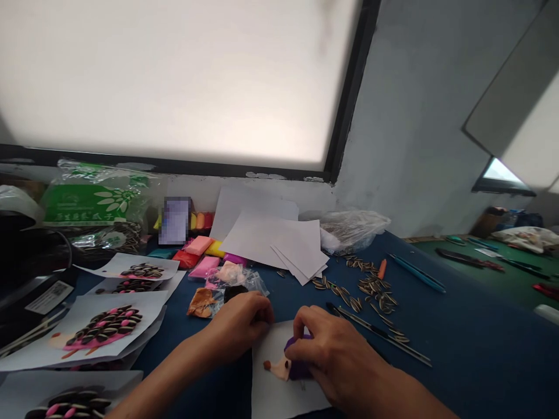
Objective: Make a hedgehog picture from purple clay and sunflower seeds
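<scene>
Purple clay body on white sheet, under the right hand

Landmark: white sheet (268,401), laid flat on the dark blue table (476,355).

Principal piece: purple clay (298,371), on the sheet, joined at its left to a cream clay snout (279,370) with brown nose tip (266,365) and dark eye (287,364).

Right hand (326,352): over the sheet, thumb and forefinger pinching the upper edge of the purple clay; the other fingers are folded and partly hidden.

Left hand (245,323): at the sheet's far left corner, fingers curled together — whether they press the paper down cannot be told, the tips being hidden.

Surroundings: seed-covered picture cards (151,302), left of the sheet; wrapped clay packs (201,245), beyond it to the left; loose sunflower seeds (386,299), beyond it to the right.

Handling note: the step appears to be shaping the purple edge. Best done with light, even pinches, working outward from the snout — hard pressure would likely dent the body or shift the eye. The left hand would serve best steadying the sheet's corner.
</scene>
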`<state>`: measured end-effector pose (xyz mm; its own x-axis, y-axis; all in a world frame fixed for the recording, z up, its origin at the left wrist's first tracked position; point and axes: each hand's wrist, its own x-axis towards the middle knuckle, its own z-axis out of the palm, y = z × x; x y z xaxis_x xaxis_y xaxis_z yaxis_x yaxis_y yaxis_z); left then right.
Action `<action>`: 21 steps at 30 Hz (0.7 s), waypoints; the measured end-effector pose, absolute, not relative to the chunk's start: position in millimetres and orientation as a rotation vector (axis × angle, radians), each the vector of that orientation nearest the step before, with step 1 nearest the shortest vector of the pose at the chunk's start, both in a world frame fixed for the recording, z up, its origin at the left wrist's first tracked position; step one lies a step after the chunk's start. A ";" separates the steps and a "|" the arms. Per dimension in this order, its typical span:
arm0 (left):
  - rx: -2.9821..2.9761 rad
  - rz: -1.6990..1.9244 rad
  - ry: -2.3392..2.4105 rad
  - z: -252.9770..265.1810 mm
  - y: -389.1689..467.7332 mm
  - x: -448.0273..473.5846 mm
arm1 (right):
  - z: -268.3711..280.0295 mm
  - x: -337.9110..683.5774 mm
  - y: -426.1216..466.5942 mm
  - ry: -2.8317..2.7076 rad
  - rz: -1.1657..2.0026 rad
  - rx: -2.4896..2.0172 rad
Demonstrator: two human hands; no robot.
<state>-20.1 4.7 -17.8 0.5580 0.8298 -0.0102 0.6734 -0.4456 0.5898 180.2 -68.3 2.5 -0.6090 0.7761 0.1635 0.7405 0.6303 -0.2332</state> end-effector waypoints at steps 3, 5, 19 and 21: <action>2.253 0.379 1.206 -16.7 4.5 -19.5 | 9.2 178.3 -71.2 -2.693 0.229 -1.205; 2.252 0.372 1.211 -15.8 4.5 -19.0 | 12.8 178.2 -72.9 -2.773 0.205 -1.173; 2.248 0.375 1.202 -16.3 4.6 -19.7 | 24.8 184.3 -75.9 -2.842 0.232 -1.223; 2.248 0.373 1.202 -16.8 5.1 -19.7 | 25.9 184.6 -77.8 -2.855 0.263 -1.205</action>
<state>-19.7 5.1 -16.8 0.5599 0.8284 -0.0170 0.6731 -0.4428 0.5923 184.6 -77.8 25.9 -0.6993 0.7139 -0.0363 0.7085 0.6855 -0.1678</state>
